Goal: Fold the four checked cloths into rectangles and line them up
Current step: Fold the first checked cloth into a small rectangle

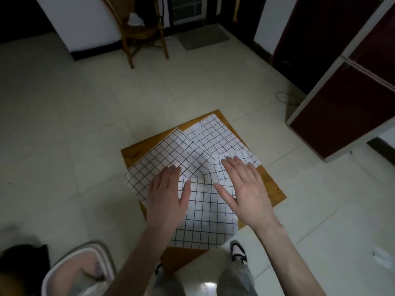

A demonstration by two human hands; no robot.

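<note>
White cloths with a black grid lie overlapping on a small wooden table (pixel 136 151). The nearest checked cloth (pixel 205 218) spreads toward me and hangs over the near edge. A second one (pixel 158 159) lies at the left, and a folded one (pixel 218 135) sits at the far right corner. My left hand (pixel 167 199) rests flat on the near cloth with fingers straight. My right hand (pixel 245 189) lies flat on it too, fingers spread, just right of a raised wrinkle (pixel 201 171) between the hands.
A white laundry basket (pixel 79 272) stands on the tiled floor at the lower left. A wooden chair (pixel 143 30) is at the back, a dark red cabinet (pixel 346 103) at the right. My shoe (pixel 238 251) shows below the table.
</note>
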